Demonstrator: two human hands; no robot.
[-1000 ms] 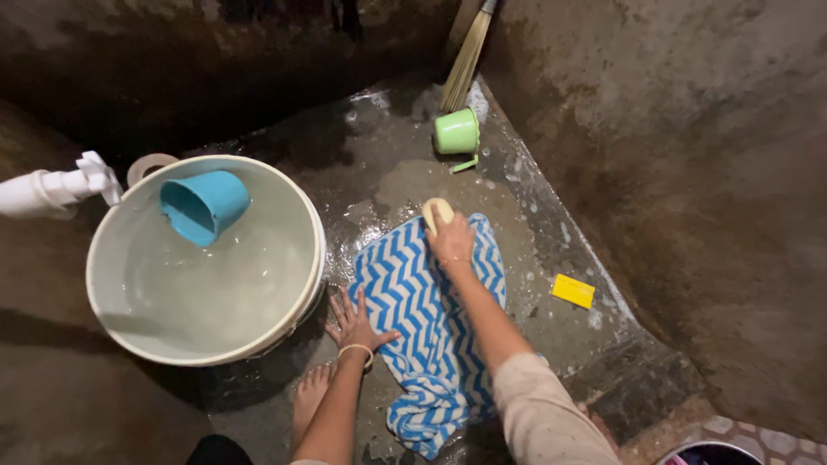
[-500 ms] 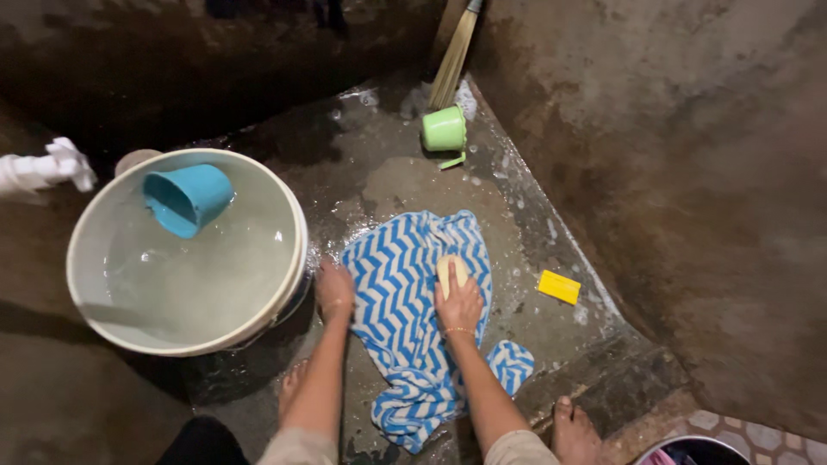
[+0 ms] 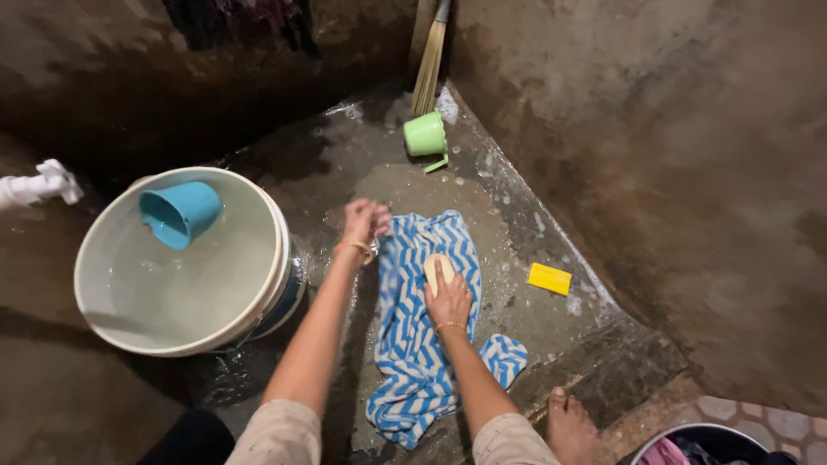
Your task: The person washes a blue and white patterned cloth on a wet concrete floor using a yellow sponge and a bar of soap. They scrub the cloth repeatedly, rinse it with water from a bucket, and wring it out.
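Note:
A blue and white zigzag cloth (image 3: 426,344) lies wet on the concrete floor. My right hand (image 3: 448,297) presses a pale yellow soap bar (image 3: 437,269) onto the middle of the cloth. My left hand (image 3: 364,221) grips the cloth's upper left edge, fingers closed, and looks blurred with motion. Both wrists wear thin bangles.
A large white bucket (image 3: 103,323) of water stands at left with a blue mug (image 3: 179,213) floating in it. A white tap (image 3: 39,185) sticks out at far left. A green mug (image 3: 425,136) and a broom (image 3: 428,60) are in the corner. A yellow sponge (image 3: 550,278) lies right. My foot (image 3: 570,426) is below.
My left hand has moved up from the cloth's left side to its top edge. My right hand with the soap slid slightly down the cloth. The cloth is bunched narrower.

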